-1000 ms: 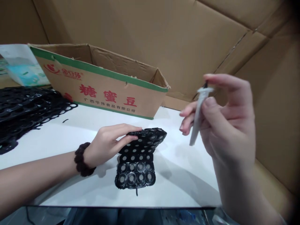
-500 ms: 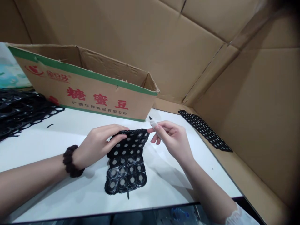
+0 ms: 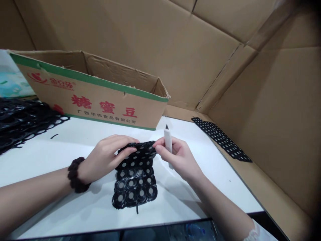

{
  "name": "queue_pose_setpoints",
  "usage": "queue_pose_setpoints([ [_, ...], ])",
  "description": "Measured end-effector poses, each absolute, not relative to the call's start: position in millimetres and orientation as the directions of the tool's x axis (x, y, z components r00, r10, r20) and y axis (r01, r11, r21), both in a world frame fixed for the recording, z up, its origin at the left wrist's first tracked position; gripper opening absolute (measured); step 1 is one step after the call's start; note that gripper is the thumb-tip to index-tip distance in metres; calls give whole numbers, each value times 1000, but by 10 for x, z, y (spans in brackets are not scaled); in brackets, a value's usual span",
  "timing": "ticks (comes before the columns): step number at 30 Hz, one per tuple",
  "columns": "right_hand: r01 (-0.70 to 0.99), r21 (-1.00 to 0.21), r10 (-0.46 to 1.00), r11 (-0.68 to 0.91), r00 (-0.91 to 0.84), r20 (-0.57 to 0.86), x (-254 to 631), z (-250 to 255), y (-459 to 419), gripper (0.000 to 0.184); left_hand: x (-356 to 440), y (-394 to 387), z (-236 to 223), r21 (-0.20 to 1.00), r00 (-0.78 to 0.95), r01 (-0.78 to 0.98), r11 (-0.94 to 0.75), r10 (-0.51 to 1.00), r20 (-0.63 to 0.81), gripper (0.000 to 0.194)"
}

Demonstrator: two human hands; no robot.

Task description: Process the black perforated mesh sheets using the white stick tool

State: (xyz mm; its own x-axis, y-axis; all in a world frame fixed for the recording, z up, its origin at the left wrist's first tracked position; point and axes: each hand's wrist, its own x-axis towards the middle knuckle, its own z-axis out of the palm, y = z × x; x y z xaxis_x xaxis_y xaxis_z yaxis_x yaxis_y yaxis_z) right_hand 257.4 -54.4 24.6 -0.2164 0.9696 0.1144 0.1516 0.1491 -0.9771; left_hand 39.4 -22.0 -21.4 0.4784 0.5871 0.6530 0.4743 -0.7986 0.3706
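Observation:
A black rubbery sheet with rows of round cups and pale grey dots sits on the white table, its far part bent upward. My left hand pinches the raised far edge near its left corner, thumb on the near face. At the far right corner of the sheet, the thumb and index finger of my right hand are closed on the edge. That same hand also keeps a white-handled blade upright in its grip, dark pointed tip up. A thin black strip sticks out below the sheet's near edge.
Behind my hands stands an open cardboard box with red lettering. Black ring-patterned webbing is piled at the left. Another dotted black sheet lies along the right edge, beside cardboard walls. A small black scrap lies on the table.
My right hand has come down from the raised right side to the sheet's far right corner and closed on it. The blade now points up. The view has shifted right.

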Motion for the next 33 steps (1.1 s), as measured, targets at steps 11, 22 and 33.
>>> queue_pose_setpoints([
  [11, -128, -990, 940, -63, -341, -15, 2470, 214, -682, 21, 424, -253, -166, 339, 499, 448, -827, 547, 672, 19],
  [22, -132, -988, 936, -83, -351, -31, 2471, 250, -716, 21, 415, -258, -175, 287, 538, 400, -870, 477, 695, 18],
  [33, 107, -984, 932, 144, -350, 98, 2558, 301, -699, 29, 433, -276, -179, 206, 476, 451, -868, 429, 767, 19],
])
